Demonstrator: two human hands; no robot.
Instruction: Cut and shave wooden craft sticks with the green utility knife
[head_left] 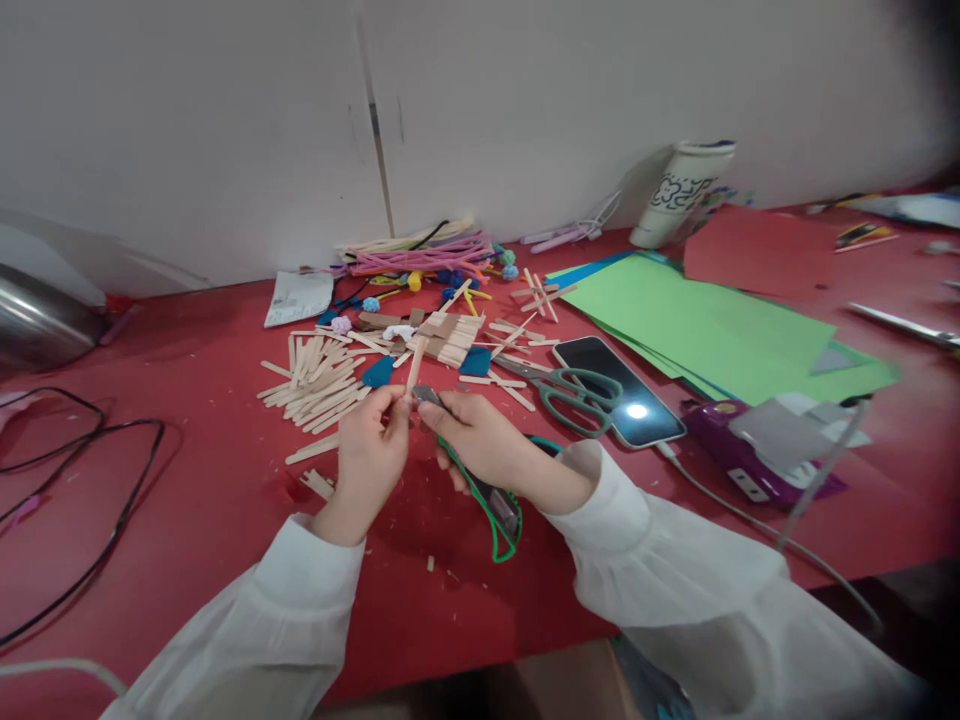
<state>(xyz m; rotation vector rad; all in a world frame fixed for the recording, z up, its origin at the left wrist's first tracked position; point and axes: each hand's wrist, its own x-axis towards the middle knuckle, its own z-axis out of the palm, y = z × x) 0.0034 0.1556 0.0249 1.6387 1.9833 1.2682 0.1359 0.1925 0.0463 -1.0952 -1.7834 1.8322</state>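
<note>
My left hand [373, 450] is closed and pinches a wooden craft stick [416, 366], which stands nearly upright above the fingertips. Wrapped round a pair of green-handled pliers [497, 505] is my right hand [480, 435]. The pliers' grey metal head meets the lower end of the stick by my left fingertips; whether the jaws are closed on it I cannot make out. Just beyond my hands lie a pile of craft sticks [319, 380], a panel of sticks laid side by side [454, 338] and blue scraps [377, 372]. Green-handled scissors [577, 398] rest to the right.
A phone [619, 390] with its light on lies near a purple power strip [727, 450]. Green paper sheets [712, 315], red paper [757, 250] and a tumbler [679, 195] are at the right. Pink pipe cleaners [420, 257] lie by the wall. Black cable [142, 480] loops at left.
</note>
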